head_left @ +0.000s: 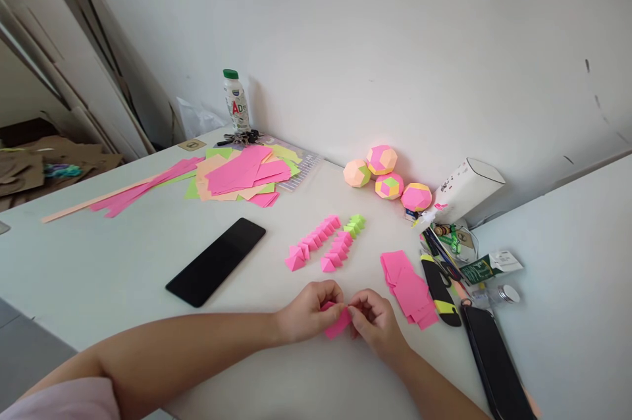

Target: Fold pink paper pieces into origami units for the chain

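Observation:
Between my two hands is a small piece of pink paper (338, 324), partly hidden by the fingers. My left hand (312, 312) pinches it from the left, thumb and fingers closed. From the right, my right hand (374, 322) pinches its upper right edge, fingers curled in. Just beyond the hands lie two rows of folded paper units, one of pink units (316, 239) and one with pink units (338, 251) and green units (354, 225). To the right is a loose stack of pink paper pieces (409, 289).
A black phone (217, 262) lies left of the hands, another phone (496, 361) at the right. A utility knife (441, 291) is beside the pink stack. Several paper balls (389, 185) sit by the wall, a paper pile (237, 176) and a bottle (236, 103) at the back left.

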`<state>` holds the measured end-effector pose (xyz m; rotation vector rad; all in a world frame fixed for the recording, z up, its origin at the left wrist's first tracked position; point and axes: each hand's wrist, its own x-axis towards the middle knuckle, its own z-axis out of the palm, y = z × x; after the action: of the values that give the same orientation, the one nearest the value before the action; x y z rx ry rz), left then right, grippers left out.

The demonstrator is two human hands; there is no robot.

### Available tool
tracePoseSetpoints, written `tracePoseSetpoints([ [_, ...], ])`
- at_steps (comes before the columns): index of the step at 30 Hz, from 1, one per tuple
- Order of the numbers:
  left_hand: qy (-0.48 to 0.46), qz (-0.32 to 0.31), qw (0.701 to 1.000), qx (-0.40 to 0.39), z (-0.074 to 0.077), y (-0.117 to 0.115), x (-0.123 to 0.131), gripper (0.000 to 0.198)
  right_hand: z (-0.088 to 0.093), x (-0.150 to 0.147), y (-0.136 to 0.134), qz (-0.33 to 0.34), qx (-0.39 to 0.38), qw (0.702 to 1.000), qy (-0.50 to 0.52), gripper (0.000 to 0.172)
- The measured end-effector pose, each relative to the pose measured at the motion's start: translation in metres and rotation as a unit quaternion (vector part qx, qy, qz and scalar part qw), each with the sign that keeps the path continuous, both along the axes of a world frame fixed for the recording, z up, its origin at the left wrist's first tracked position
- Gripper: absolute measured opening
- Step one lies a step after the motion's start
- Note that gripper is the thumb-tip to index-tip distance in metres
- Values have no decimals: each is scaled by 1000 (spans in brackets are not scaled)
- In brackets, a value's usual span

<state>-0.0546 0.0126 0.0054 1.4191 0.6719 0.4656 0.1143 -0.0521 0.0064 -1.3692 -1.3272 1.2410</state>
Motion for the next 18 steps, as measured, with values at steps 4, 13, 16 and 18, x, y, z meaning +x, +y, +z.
tracePoseSetpoints([
  [4,0,0,1000,2,0,0,0,14,1,0,0,2,-4,1000,-6,24],
  [13,9,-6,1000,14,3,0,1,16,4,-1,0,12,-11,1000,-8,27],
  [16,7,0,1000,20,4,0,1,17,4,-1,0,18,-8,1000,-4,28],
  [18,5,-2,1000,21,5,0,2,17,4,-1,1,20,-4,1000,-5,28],
])
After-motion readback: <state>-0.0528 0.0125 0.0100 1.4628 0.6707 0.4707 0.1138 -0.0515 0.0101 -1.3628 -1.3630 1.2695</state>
